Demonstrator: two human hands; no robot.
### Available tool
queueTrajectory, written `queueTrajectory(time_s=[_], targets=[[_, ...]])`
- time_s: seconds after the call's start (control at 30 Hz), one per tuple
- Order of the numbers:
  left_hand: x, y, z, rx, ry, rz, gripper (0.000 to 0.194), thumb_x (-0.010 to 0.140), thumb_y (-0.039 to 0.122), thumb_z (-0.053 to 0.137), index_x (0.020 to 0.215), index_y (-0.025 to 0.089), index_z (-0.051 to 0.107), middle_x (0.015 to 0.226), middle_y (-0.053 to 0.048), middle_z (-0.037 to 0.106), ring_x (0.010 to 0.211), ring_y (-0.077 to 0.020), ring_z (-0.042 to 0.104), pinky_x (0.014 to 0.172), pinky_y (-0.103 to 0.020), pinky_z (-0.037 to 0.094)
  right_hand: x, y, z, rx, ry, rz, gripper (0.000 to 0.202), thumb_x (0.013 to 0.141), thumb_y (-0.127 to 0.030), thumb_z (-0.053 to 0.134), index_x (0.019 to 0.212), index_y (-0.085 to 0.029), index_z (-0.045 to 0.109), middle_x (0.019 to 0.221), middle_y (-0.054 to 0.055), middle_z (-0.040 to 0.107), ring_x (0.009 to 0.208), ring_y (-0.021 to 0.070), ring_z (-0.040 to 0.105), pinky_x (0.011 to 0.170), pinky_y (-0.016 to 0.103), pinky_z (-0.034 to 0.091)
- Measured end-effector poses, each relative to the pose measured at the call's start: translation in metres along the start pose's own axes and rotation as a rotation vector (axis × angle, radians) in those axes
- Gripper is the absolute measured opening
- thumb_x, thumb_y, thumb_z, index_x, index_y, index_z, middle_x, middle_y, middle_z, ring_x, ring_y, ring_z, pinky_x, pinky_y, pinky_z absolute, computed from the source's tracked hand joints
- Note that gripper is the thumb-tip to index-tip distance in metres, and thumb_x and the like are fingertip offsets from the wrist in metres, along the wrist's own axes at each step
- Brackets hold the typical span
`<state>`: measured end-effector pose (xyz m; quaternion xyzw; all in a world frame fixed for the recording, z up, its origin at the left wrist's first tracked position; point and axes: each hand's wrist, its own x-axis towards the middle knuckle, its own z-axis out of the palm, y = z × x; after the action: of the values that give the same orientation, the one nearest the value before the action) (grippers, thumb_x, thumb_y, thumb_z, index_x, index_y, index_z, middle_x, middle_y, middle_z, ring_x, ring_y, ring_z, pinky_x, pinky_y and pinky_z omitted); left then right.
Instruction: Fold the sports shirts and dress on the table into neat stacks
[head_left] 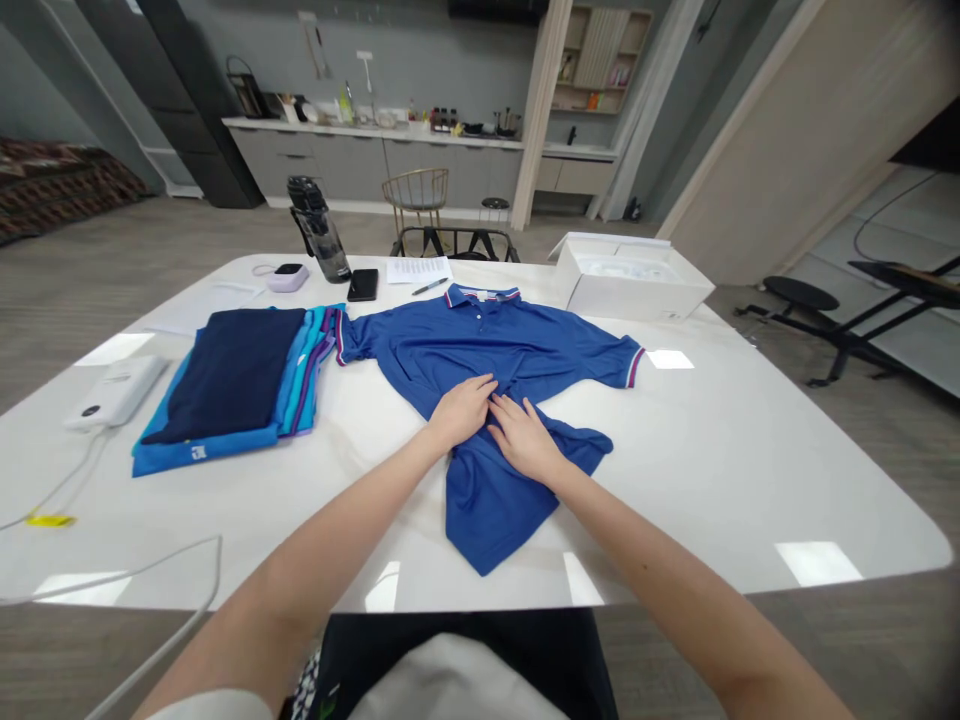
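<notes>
Hands together at mid-shirt: the left hand [461,410] and right hand [525,440] lie palm-down, fingers close together, on bunched fabric; whether they pinch it, I cannot tell. They appear to be arranging the blue polo shirt [420,345]; moving this cloth would call for a firm hold on it. It lies on the white worktop [712,480], collar [454,297] pointing away from the person, long axis running far to near, lower part twisted.

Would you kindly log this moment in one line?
left hand: touching blue shirt | right hand: touching same shirt | shirt: creased, on white table
</notes>
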<state>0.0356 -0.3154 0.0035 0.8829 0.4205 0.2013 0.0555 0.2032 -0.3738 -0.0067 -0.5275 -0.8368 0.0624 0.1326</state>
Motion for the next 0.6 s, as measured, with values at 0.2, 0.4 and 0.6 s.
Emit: queueTrajectory(time_s=[0.2,0.4,0.6], targets=[[-0.063,0.032,-0.027,-0.025,-0.173,0.203,0.036,0.103,0.036,0.044,0.130,0.024,0.064,0.140,-0.007,0.061,0.127,-0.0217,0.055,0.103,-0.039,0.043,-0.034,0.028,-0.015,-0.112,0.001,0.156,0.055,0.106,-0.044,0.030,0.155,-0.022,0.040,0.160,0.011,0.039,0.147,0.0285,0.035,0.120,0.062,0.020],[-0.096,-0.004,-0.070,-0.055,-0.245,0.132,0.032,0.101,0.032,0.043,0.085,0.021,0.069,0.093,-0.004,0.071,0.091,-0.0184,0.065,0.083,-0.032,0.044,-0.078,0.062,-0.036,-0.212,-0.004,0.416,0.053,0.105,-0.047,0.027,0.149,-0.025,0.046,0.154,0.012,0.047,0.144,0.0325,0.037,0.115,0.070,0.021],[-0.096,0.020,-0.078,0.029,-0.247,-0.207,0.056,0.105,0.052,0.026,0.091,0.022,0.072,0.085,-0.007,0.074,0.081,-0.0237,0.070,0.073,-0.032,0.046,-0.087,0.029,-0.039,-0.217,0.124,0.270,0.048,0.104,-0.037,0.033,0.141,-0.016,0.056,0.154,0.017,0.045,0.146,0.0324,0.034,0.121,0.064,0.016]])
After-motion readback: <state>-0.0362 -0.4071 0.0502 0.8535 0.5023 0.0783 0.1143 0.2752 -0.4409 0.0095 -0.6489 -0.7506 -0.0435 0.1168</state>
